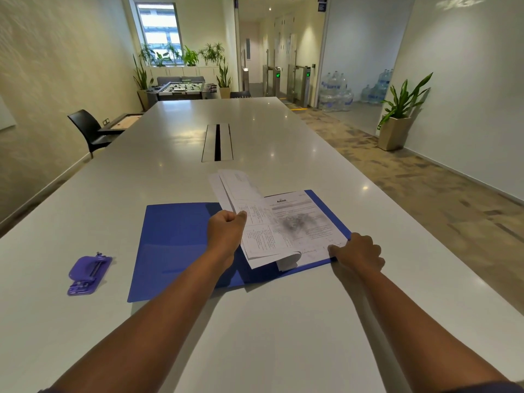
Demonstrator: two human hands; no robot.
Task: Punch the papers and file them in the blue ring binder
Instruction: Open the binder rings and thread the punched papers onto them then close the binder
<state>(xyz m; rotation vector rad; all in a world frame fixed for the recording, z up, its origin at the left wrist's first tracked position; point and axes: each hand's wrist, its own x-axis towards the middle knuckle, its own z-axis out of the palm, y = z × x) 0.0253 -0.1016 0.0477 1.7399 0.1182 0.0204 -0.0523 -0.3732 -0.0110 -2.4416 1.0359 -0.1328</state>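
Stretching far ahead of you, the long white counter [158, 177] carries everything. The blue ring binder [175, 245] lies open and flat at its near middle, the left cover bare, the right half under the papers [306, 222]. Some sheets [246, 211] are lifted and curl over toward the left, above the flat printed page. Your left hand [225, 234] has its fingers curled tight, pinching the edge of those lifted sheets at the binder's middle. Your right hand [358, 252] rests on the near right corner of the papers, fingers bent, thumb on the page. The purple hole punch [89, 272] sits alone, well left of the binder.
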